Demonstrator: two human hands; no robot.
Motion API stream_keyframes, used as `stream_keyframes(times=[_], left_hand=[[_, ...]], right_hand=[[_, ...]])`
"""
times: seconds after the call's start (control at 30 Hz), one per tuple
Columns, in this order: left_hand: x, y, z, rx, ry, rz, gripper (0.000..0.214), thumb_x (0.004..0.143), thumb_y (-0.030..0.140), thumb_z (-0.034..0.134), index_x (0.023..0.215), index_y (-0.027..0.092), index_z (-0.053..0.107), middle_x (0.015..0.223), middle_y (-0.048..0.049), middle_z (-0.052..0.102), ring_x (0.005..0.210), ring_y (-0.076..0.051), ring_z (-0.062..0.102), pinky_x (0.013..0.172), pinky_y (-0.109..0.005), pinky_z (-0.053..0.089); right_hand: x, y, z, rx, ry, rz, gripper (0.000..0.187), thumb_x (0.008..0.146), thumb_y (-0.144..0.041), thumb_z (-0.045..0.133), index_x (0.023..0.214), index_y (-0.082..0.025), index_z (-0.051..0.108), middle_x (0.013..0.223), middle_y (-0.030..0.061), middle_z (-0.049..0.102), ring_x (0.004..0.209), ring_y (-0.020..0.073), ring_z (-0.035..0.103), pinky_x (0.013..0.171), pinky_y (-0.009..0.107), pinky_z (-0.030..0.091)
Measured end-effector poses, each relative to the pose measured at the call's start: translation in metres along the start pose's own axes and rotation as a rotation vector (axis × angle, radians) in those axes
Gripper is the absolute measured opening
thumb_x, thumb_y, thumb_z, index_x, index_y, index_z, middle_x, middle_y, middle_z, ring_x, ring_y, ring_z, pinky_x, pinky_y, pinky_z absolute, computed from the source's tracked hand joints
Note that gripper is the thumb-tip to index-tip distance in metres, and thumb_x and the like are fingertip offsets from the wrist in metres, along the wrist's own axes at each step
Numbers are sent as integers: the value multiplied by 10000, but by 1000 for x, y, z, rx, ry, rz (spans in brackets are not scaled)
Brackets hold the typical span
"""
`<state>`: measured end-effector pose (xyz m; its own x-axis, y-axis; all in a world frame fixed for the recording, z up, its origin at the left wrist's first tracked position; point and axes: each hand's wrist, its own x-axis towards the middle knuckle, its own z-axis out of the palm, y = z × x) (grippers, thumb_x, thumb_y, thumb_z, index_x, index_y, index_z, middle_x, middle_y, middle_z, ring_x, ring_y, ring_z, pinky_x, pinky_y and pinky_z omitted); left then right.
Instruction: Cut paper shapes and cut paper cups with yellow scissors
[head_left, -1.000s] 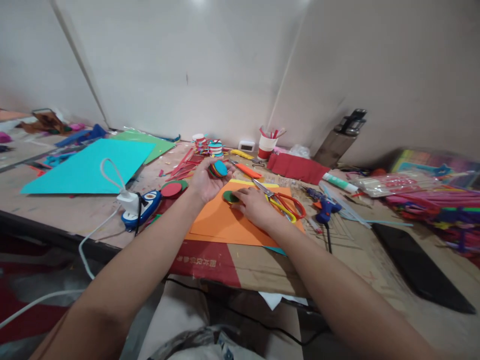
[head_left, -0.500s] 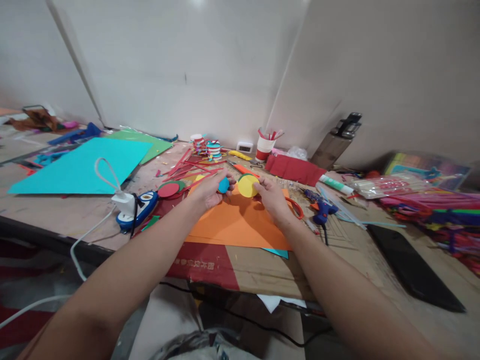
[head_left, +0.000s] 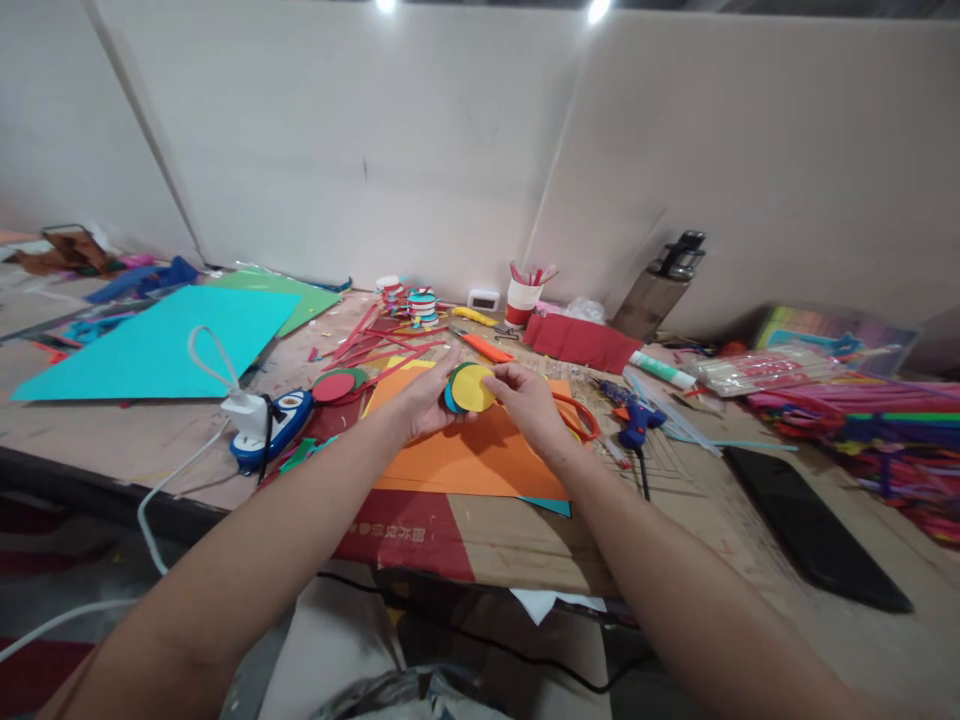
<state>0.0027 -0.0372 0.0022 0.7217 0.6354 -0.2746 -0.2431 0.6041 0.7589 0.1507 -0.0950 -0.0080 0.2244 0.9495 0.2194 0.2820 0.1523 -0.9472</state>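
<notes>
Left hand [head_left: 426, 402] cups stacked paper discs [head_left: 450, 397], right hand [head_left: 529, 402] pinches the yellow disc [head_left: 474, 389] atop, over the orange sheet [head_left: 465, 462]; scissors [head_left: 579, 416] at three o'clock.

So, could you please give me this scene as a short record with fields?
Left hand: holds a small stack of circles, blue and green edges showing
Right hand: pinches a yellow circle in front of that stack
Beneath: orange sheet on cardboard
Right of hands: scissors, partly hidden; glue gun
Left of hands: red circle, teal sheet
Back: cup of strips, bottle
</notes>
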Motion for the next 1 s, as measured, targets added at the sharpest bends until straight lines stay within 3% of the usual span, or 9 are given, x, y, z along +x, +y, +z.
stream_keyframes(times=[0.23, 0.43, 0.57, 0.63, 0.7, 0.77, 0.87, 1.0], left_hand=[[-4, -3, 1, 14, -81, -68, 460, 881, 555, 478, 927, 126, 636, 777, -102, 679, 645, -192, 667, 490, -299, 550], [-6, -3, 4, 50, -120, -109, 416, 847, 551, 538, 861, 140, 598, 621, -42, 578, 480, -130, 580, 310, -145, 320], [-9, -2, 7, 159, -76, -106, 481, 830, 623, 507, 872, 152, 591, 596, -37, 563, 424, -104, 533, 291, -122, 249], [-11, -3, 7, 218, -66, -75, 539, 821, 671, 468, 885, 152, 597, 580, -42, 561, 422, -111, 537, 286, -122, 230], [-11, -4, 7, 244, -80, -45, 585, 813, 706, 435, 901, 154, 607, 553, -36, 546, 415, -117, 538, 284, -125, 218], [-10, -6, 6, 252, -122, -6, 612, 811, 718, 420, 940, 154, 620, 568, -38, 558, 432, -128, 557, 290, -137, 252], [-8, -8, 4, 262, -156, 92, 576, 817, 672, 479, 983, 142, 633, 684, -71, 630, 540, -154, 625, 368, -183, 418], [-9, -8, 3, 292, -158, 185, 393, 762, 393, 716, 1053, 145, 625, 885, -84, 679, 737, -167, 674, 586, -246, 563]], right_hand=[[-5, 5, 2, -84, -41, 2, 213, 757, -400, 600, 812, -194, 600, 740, -6, 621, 615, 129, 552, 549, 257, 465], [-7, 0, 0, -417, -69, -137, 217, 798, -346, 582, 661, -181, 551, 687, 1, 590, 668, 133, 530, 660, 275, 431], [-8, -5, 2, -364, -8, -157, 190, 755, -330, 631, 868, -177, 625, 885, 42, 642, 804, 162, 559, 736, 305, 452], [-8, -7, 2, -349, -56, -176, 245, 755, -311, 628, 965, -187, 649, 967, 54, 651, 854, 172, 568, 772, 319, 458], [-9, -10, 3, -350, -126, -186, 216, 761, -290, 616, 946, -192, 672, 965, 46, 662, 854, 172, 576, 791, 323, 459], [-10, -13, 3, -303, -177, -168, 191, 764, -270, 600, 919, -189, 678, 932, 31, 672, 801, 159, 585, 774, 310, 465], [-10, -12, 3, -186, -188, -101, 205, 774, -288, 576, 925, -183, 666, 851, 13, 665, 694, 138, 570, 682, 280, 473], [-7, -5, 1, -151, -81, -57, 211, 772, -364, 584, 855, -175, 626, 786, 16, 635, 714, 145, 555, 635, 264, 467]])
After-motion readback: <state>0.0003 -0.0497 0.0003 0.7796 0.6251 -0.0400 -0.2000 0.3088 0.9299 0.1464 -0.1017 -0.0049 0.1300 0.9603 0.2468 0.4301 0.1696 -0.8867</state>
